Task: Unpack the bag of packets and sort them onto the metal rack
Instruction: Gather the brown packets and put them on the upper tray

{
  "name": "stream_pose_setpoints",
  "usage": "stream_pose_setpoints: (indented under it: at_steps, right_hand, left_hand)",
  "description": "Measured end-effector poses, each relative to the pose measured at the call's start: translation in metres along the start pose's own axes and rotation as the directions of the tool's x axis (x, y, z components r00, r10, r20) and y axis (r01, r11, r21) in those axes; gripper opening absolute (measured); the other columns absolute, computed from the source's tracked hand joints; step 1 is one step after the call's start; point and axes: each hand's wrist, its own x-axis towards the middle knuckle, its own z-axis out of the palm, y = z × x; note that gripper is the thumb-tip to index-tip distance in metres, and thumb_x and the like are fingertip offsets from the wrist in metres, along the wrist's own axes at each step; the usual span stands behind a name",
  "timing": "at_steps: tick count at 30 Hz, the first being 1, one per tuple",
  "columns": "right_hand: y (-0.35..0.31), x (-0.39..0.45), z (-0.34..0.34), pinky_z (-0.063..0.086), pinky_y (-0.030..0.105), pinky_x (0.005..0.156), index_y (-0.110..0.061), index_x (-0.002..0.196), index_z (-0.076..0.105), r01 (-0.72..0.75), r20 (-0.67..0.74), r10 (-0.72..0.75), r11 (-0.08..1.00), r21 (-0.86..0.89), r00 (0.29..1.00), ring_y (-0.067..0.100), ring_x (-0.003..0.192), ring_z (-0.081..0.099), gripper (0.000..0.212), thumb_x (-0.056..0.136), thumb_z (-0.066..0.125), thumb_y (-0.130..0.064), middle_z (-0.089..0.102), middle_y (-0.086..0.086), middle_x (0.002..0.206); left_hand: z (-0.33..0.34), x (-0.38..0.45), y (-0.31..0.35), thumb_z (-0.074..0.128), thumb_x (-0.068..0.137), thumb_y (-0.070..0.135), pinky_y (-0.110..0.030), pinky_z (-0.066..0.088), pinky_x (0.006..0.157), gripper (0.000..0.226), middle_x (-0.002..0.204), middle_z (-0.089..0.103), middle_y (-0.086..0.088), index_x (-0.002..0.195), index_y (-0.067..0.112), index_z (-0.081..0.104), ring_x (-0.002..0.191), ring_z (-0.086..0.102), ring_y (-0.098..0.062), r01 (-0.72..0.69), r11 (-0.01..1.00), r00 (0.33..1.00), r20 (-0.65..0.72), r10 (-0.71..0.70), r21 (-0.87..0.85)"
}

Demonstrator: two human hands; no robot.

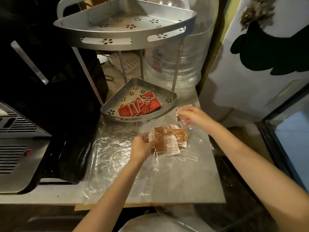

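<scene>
Orange/white packets (168, 139) in clear bag: left hand (142, 146) grips some, right hand (192, 116) pinches one.

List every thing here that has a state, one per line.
Top shelf: no packets visible.
Bottom shelf: holds red packets.
Plastic bag: flat on the counter.
Brown packets: piled on the bag.
Left hand: grips brown packets.
Right hand: pinches packets.
</scene>
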Motion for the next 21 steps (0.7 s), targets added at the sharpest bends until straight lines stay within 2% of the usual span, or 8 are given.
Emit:
stream_pose_setpoints:
  at_steps: [2,4,6,9,12,16,18,21]
  right_hand:
    - [0.002,-0.004,-0.009,0.046,0.029,0.069,-0.015,0.119,0.054,-0.104,0.051,0.105,0.994,-0.014,0.993,0.018,0.086,0.060,0.051,0.086,0.049,-0.054,0.062,0.006,0.110]
    - [0.007,-0.006,-0.016,0.044,0.033,0.077,-0.015,0.114,0.056,-0.179,0.089,0.181,0.983,-0.033,0.979,0.020,0.083,0.059,0.054,0.085,0.043,-0.060,0.064,0.008,0.103]
    - [0.015,-0.006,-0.023,0.045,0.037,0.084,-0.013,0.111,0.056,-0.211,0.147,0.215,0.977,-0.039,0.966,0.023,0.087,0.061,0.057,0.081,0.048,-0.061,0.064,0.009,0.098]
    - [0.029,-0.009,-0.028,0.049,0.032,0.077,-0.010,0.119,0.053,-0.237,0.281,0.202,0.967,0.097,0.938,0.024,0.092,0.061,0.065,0.070,0.065,-0.051,0.063,0.012,0.103]
    - [0.043,-0.013,-0.032,0.048,0.031,0.078,-0.013,0.117,0.057,-0.285,0.356,0.199,0.936,0.208,0.913,0.023,0.091,0.060,0.068,0.059,0.069,-0.047,0.063,0.011,0.103]
    - [0.055,-0.021,-0.031,0.041,0.041,0.094,-0.020,0.115,0.060,-0.255,0.384,0.270,0.963,-0.091,0.883,0.023,0.105,0.056,0.070,0.054,0.068,-0.054,0.063,0.003,0.109]
    - [0.057,-0.023,-0.026,0.040,0.040,0.094,-0.027,0.120,0.057,-0.239,0.404,0.274,0.962,-0.135,0.873,0.025,0.112,0.052,0.072,0.054,0.077,-0.044,0.059,0.003,0.117]
    - [0.060,-0.026,-0.017,0.043,0.035,0.089,-0.020,0.120,0.057,-0.311,0.388,0.265,0.949,0.059,0.883,0.024,0.105,0.054,0.054,0.070,0.077,-0.019,0.062,0.007,0.112]
  left_hand:
    - [-0.002,0.003,-0.001,0.060,0.083,-0.001,-0.032,0.058,0.063,0.028,0.093,0.066,-0.008,0.111,0.002,0.060,0.073,0.065,-0.019,0.004,0.999,1.000,0.003,-0.004,0.032]
    - [-0.002,0.005,-0.002,0.060,0.083,0.000,-0.025,0.056,0.057,0.029,0.092,0.065,-0.007,0.112,0.002,0.059,0.071,0.063,-0.017,0.010,0.998,1.000,0.002,-0.010,0.056]
    - [-0.003,0.006,-0.002,0.061,0.082,0.000,-0.022,0.054,0.055,0.028,0.091,0.065,-0.007,0.111,0.002,0.059,0.073,0.063,-0.017,0.022,0.998,1.000,-0.003,-0.022,0.057]
    - [-0.003,0.007,-0.005,0.059,0.082,-0.004,-0.024,0.055,0.055,0.028,0.091,0.065,-0.009,0.109,0.003,0.059,0.074,0.064,-0.019,0.060,0.998,0.998,0.004,-0.060,0.019]
    - [-0.003,0.010,-0.009,0.058,0.082,-0.006,-0.034,0.057,0.066,0.028,0.093,0.066,-0.012,0.107,0.003,0.059,0.079,0.065,-0.024,0.098,0.995,0.995,-0.001,-0.098,0.011]
    - [-0.003,0.011,-0.011,0.059,0.080,-0.006,-0.043,0.057,0.076,0.025,0.096,0.068,-0.014,0.103,0.004,0.058,0.084,0.067,-0.028,0.122,0.993,0.993,0.009,-0.122,-0.010]
    - [-0.002,0.012,-0.012,0.060,0.079,-0.007,-0.044,0.057,0.077,0.024,0.096,0.069,-0.015,0.100,0.004,0.059,0.086,0.068,-0.029,0.124,0.992,0.992,0.011,-0.124,-0.010]
    - [-0.001,0.012,-0.014,0.059,0.080,-0.007,-0.043,0.058,0.075,0.027,0.096,0.069,-0.016,0.105,0.002,0.060,0.085,0.069,-0.029,0.123,0.992,0.992,0.016,-0.123,-0.013]
